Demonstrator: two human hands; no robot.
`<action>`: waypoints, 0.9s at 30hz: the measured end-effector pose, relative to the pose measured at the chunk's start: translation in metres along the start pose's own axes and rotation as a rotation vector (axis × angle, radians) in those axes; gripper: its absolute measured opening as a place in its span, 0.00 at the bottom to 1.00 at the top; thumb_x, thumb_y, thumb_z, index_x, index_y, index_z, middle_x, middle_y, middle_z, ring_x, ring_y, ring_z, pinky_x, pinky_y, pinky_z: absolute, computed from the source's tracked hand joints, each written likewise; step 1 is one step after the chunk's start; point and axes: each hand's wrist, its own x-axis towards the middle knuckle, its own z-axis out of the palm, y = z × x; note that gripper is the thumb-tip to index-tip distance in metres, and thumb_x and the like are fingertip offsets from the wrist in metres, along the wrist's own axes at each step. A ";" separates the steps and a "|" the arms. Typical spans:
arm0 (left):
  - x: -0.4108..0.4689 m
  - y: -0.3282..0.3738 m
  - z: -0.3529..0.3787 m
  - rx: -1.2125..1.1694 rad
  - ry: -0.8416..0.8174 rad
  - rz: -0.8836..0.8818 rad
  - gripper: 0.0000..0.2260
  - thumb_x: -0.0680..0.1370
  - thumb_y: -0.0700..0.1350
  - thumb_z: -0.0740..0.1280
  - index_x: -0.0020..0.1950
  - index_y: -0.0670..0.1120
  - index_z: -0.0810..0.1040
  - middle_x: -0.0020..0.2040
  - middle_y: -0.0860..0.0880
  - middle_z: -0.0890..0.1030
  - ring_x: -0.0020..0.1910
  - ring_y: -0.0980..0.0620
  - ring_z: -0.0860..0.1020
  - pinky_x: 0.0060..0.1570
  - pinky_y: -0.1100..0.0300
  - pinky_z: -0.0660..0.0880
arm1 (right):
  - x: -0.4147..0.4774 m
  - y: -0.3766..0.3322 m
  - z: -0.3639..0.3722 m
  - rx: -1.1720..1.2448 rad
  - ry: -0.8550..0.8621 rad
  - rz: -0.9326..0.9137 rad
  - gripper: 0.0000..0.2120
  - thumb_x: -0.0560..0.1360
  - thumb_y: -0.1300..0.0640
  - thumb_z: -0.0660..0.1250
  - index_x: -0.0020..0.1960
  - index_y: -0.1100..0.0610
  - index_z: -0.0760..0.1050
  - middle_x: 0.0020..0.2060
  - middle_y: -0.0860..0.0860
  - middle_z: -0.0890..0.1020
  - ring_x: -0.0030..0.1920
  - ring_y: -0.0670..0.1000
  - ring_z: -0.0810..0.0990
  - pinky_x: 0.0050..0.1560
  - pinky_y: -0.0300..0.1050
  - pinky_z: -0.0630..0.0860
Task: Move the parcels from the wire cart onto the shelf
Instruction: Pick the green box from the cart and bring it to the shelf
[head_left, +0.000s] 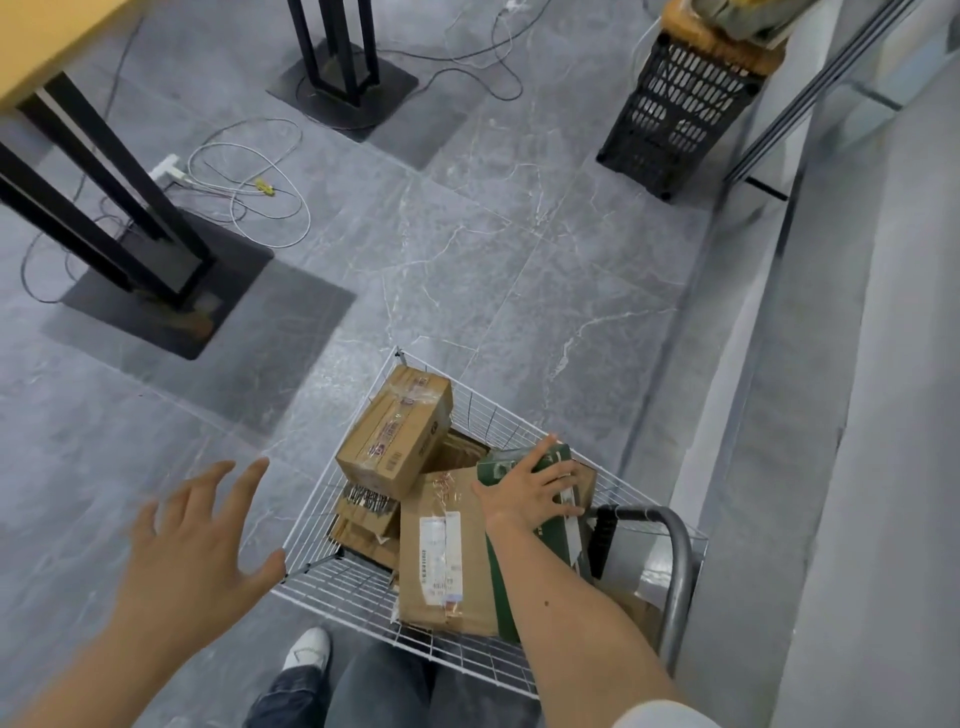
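A white wire cart (363, 597) stands on the floor in front of me with several parcels inside. A large taped cardboard box (395, 431) lies tilted on top at the far side. A flat brown parcel (441, 551) with a white label leans at the near side, with smaller boxes (363, 512) to its left. My right hand (530, 488) grips a dark green parcel (556, 454) at the cart's right, thumb on its left edge and fingers spread across its face. My left hand (197, 530) hovers with spread fingers left of the cart, touching nothing.
The cart's grey handle (680, 561) curves at its right. Grey ledges (831, 364) run along the right side. A black crate (675, 109) stands far right. Black table bases (171, 280) and loose cables (249, 182) lie on the floor at left. My shoe (309, 647) is beside the cart.
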 end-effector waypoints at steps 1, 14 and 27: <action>0.001 0.003 0.001 -0.002 -0.006 0.004 0.38 0.63 0.65 0.56 0.70 0.48 0.66 0.63 0.40 0.73 0.57 0.33 0.74 0.52 0.32 0.70 | 0.001 0.000 0.001 0.005 0.002 0.009 0.64 0.65 0.29 0.68 0.74 0.59 0.26 0.74 0.69 0.46 0.74 0.69 0.48 0.66 0.76 0.55; 0.010 0.075 -0.018 -0.489 -0.230 0.044 0.37 0.67 0.68 0.59 0.72 0.52 0.60 0.69 0.48 0.69 0.62 0.49 0.71 0.57 0.55 0.69 | -0.087 0.043 -0.021 0.157 0.370 -0.490 0.60 0.55 0.31 0.71 0.77 0.54 0.49 0.63 0.68 0.63 0.64 0.68 0.63 0.63 0.68 0.65; 0.001 0.072 -0.062 -1.344 -0.964 -0.360 0.28 0.66 0.64 0.68 0.61 0.51 0.72 0.58 0.40 0.77 0.55 0.37 0.76 0.48 0.42 0.77 | -0.183 0.091 -0.059 0.056 0.800 -1.360 0.37 0.72 0.37 0.66 0.74 0.47 0.53 0.68 0.60 0.59 0.72 0.61 0.60 0.66 0.70 0.61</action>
